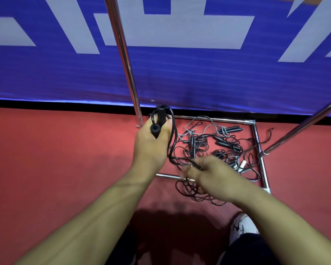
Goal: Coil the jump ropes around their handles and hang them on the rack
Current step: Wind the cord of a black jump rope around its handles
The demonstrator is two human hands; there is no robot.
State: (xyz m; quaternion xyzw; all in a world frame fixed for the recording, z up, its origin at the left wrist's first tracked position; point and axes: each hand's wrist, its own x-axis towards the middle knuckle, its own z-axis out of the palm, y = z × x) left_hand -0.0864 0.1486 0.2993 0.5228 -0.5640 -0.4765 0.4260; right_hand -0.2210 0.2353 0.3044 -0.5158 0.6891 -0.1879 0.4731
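My left hand (151, 146) grips two black jump-rope handles (159, 119) together, held upright above the red floor. Their black cord (171, 142) loops down from the handles to my right hand (210, 175), which pinches it; that hand is blurred. More of the cord lies in loose coils (195, 192) on the floor under my right wrist. A tangled pile of several other jump ropes (214, 148) with black handles lies inside the rack's base. The chrome rack's upright pole (122, 54) rises just left of the handles.
The rack's base frame (256, 138) forms a chrome rectangle on the red floor, with a second slanted pole (302, 127) at the right. A blue banner wall (180, 77) stands right behind. A white shoe (243, 226) is at lower right.
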